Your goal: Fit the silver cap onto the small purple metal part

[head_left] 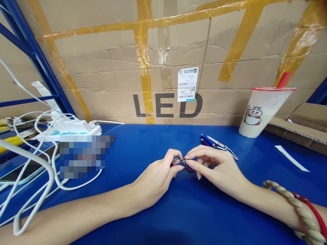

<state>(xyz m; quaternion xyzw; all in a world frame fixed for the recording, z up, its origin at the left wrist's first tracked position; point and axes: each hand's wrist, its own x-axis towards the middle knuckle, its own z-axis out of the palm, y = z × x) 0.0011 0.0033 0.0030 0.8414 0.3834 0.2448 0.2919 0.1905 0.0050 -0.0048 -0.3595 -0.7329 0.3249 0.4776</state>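
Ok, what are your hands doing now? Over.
Left hand pinches little purple tube. Right hand pinches small cap. Pens lie behind, apart.

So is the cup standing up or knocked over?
Standing up. The cup rests on its base on the blue table, lid on top, red straw sticking upward.

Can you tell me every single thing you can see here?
small metal part: one, silvery, pinched between both hands
pen-like sticks: about two, blue, behind right hand
cup: one, white, red lid, back right
paper strip: one, white, right
power strip: one, white, back left
cables: several, white, left
phone: one, dark screen, left edge
cardboard wall: one, brown, behind
table: one, blue
bracelets: two, beige and red, right wrist
left hand: pinching part
right hand: pinching part
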